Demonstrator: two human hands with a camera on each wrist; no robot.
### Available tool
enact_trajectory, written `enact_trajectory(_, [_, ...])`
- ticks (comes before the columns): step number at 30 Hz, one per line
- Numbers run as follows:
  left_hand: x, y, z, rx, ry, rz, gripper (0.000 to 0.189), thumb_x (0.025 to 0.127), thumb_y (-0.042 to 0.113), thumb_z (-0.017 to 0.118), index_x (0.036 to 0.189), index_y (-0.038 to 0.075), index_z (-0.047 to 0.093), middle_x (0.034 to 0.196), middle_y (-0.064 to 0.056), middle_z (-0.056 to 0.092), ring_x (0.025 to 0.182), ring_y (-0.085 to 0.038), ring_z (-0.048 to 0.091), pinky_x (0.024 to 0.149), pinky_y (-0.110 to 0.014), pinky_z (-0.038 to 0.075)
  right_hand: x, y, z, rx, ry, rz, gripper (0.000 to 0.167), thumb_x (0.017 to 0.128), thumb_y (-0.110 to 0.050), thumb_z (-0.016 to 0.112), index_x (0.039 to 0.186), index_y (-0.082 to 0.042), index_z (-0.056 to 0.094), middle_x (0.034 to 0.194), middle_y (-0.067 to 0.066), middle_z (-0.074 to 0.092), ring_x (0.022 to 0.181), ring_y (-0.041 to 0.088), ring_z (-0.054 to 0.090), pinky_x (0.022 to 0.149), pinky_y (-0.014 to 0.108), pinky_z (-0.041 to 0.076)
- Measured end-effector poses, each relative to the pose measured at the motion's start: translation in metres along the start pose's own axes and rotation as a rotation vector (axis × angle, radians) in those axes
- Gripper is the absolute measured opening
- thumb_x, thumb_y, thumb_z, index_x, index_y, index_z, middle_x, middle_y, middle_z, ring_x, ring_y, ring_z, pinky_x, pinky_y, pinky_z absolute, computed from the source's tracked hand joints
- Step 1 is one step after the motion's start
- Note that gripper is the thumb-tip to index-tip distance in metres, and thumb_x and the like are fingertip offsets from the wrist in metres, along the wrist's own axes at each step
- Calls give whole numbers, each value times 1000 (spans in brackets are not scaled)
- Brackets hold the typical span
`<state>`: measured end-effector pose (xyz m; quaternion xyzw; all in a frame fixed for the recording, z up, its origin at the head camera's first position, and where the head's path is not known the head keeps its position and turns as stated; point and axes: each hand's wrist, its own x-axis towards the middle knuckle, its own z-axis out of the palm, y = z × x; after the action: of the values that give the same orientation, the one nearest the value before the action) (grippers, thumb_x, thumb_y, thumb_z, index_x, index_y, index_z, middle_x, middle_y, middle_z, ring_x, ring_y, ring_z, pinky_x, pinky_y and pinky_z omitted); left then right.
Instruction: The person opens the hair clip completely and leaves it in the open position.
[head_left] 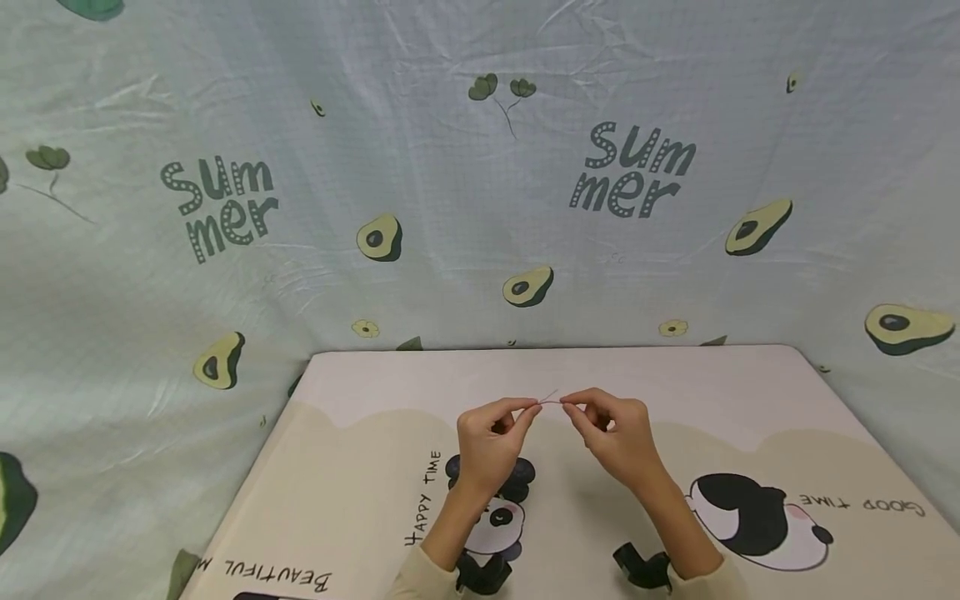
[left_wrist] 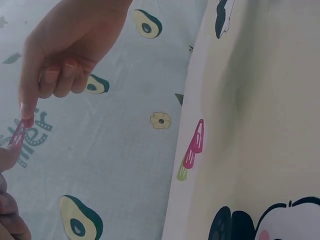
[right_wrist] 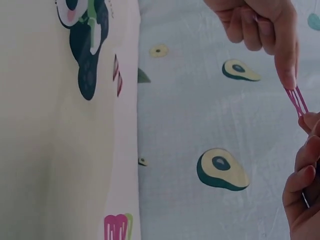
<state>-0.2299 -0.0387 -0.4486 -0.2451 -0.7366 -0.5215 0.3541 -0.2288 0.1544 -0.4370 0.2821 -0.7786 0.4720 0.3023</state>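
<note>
A small pink hair clip [head_left: 551, 402] is stretched between my two hands, raised over the table. From the left, my left hand [head_left: 491, 446] pinches one end with thumb and index finger. My right hand [head_left: 618, 437] pinches the opposite end the same way. In the left wrist view the clip [left_wrist: 19, 134] shows as a slim slotted loop between both sets of fingertips. The right wrist view shows the pink clip [right_wrist: 297, 101] with its narrow bars side by side. The other fingers of both hands are curled inward.
Pink hair clips [left_wrist: 192, 150] overlap beside a light green clip [left_wrist: 182, 173] near the table edge. Red-and-white striped pieces [right_wrist: 117, 76] lie near that edge. A printed cream table mat [head_left: 360, 483] spreads below, with an avocado-patterned curtain [head_left: 450, 183] behind.
</note>
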Motion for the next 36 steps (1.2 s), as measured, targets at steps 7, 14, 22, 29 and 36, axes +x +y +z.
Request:
enact_trajectory(7, [0,-4,5,-40,-36,-132,6,90,8,79,94,8,83,49,-2,43,48,2,30,46,-10,21,5,9,-8,6,-101,99,14,89,1,77,96,-11,78,54,-8,50,46,-2,43,42,18,35])
enact_trajectory(14, [14,-20,8,-38,-121,-208,6,90,9,79,95,8,83,50,-2,45,47,2,32,45,-15,22,28,27,-14,-73,-260,180,7,90,-4,77,94,-9,78,57,-8,52,49,1,43,45,22,36])
enact_trajectory(22, [35,-47,19,136,-291,-350,10,91,19,80,96,12,84,53,3,45,48,-3,35,48,-20,23,54,59,-12,-191,-478,310,6,92,-12,75,94,-8,79,60,-5,50,55,9,42,50,24,34])
enact_trajectory(29, [44,-72,31,306,-409,-408,11,91,23,79,95,14,84,55,4,49,51,-7,38,48,-22,25,67,81,-2,-319,-615,360,11,91,-18,75,95,-9,80,69,-1,60,63,13,48,54,27,39])
enact_trajectory(36, [46,-88,40,397,-533,-456,11,91,26,79,95,17,84,67,3,65,57,-7,47,50,-23,34,65,108,9,-329,-698,455,9,91,-17,75,93,-10,80,80,2,69,69,15,56,57,28,44])
